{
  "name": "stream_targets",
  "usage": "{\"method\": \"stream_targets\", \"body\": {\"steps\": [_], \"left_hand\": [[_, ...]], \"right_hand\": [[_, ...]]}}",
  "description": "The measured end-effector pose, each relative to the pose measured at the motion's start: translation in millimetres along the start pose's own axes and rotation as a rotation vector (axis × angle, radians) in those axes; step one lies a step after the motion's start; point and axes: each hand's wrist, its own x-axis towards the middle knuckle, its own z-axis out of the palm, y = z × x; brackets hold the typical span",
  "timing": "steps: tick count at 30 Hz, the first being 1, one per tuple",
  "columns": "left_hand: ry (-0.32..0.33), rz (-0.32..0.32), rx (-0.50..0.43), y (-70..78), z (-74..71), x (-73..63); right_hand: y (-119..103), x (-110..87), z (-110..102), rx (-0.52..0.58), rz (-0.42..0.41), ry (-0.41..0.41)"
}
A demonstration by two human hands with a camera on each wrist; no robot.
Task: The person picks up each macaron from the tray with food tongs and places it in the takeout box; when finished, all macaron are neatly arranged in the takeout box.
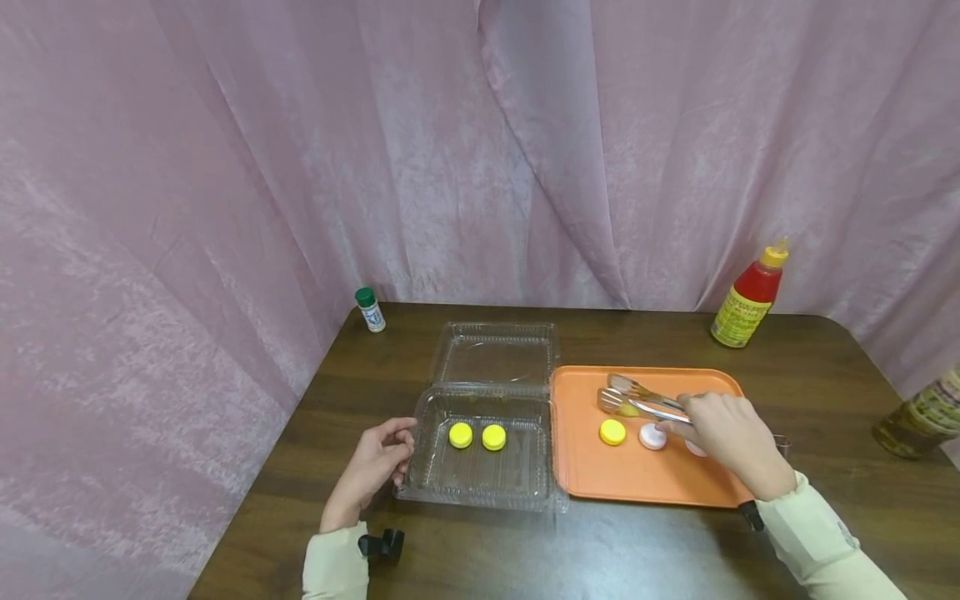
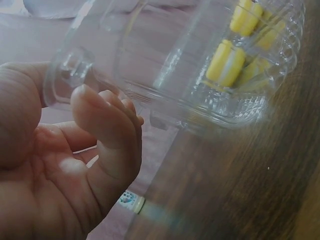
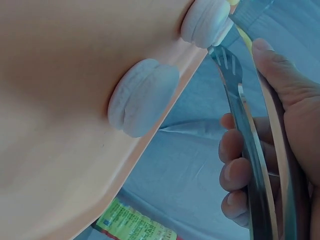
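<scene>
My right hand [image 1: 731,433] grips metal serving tongs [image 3: 250,145] over the orange tray [image 1: 585,479]. The tongs' spread tips lie around a yellow macaron [image 1: 627,411], mostly hidden behind them. Nearer me on the tray are another yellow macaron [image 1: 612,432] and a white macaron [image 1: 652,436]; a second white macaron [image 1: 695,448] is partly covered by my hand. At the left rim of a hinged clear plastic container [image 1: 480,492], my left hand [image 1: 375,462] rests with loosely bent fingers [image 2: 95,115]. Inside the container sit two yellow macarons [image 1: 461,435], side by side.
The container's lid [image 1: 498,354] lies folded back behind it. A small green-capped shaker [image 1: 371,310] stands at the table's back left, a red sauce bottle [image 1: 750,296] at the back right. An oil bottle [image 1: 922,414] is at the right edge. A pink curtain [image 1: 450,167] hangs behind.
</scene>
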Motion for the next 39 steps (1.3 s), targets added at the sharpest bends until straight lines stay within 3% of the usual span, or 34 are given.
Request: {"method": "stream_targets", "body": {"steps": [27,39], "left_hand": [[-0.002,0.018,0.001,-0.2,0.7,0.8],[-0.005,0.025,0.006,1.8,1.1,-0.1]], "right_hand": [[-11.3,7.7,-16.0,0.019,-0.033,0.083],[-23.2,14.8,-24.2,0.040,-0.096,0.180]]}}
